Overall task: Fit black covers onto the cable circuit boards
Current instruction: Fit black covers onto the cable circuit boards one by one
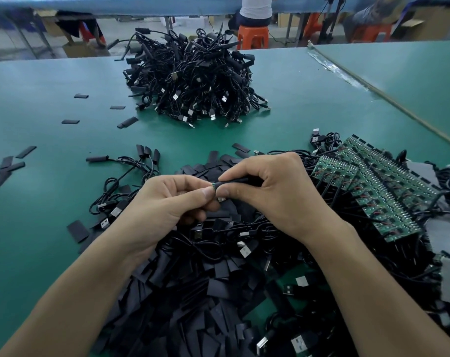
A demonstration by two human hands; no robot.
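My right hand (273,191) pinches a black cover (234,181) between thumb and forefinger. My left hand (167,202) pinches the small green end of a circuit board (213,186) that shows at the cover's mouth; the rest of the board is hidden inside the cover and my fingers. Both hands meet above a heap of loose black covers (193,287) spread in front of me. To the right lie rows of bare green circuit boards (381,186) with black cables attached.
A big pile of black USB cables (193,81) sits at the back of the green table (51,112). Single covers (10,166) lie scattered at the left. A few covered cables (131,166) lie left of my hands. A person sits on an orange stool (252,34) beyond the table.
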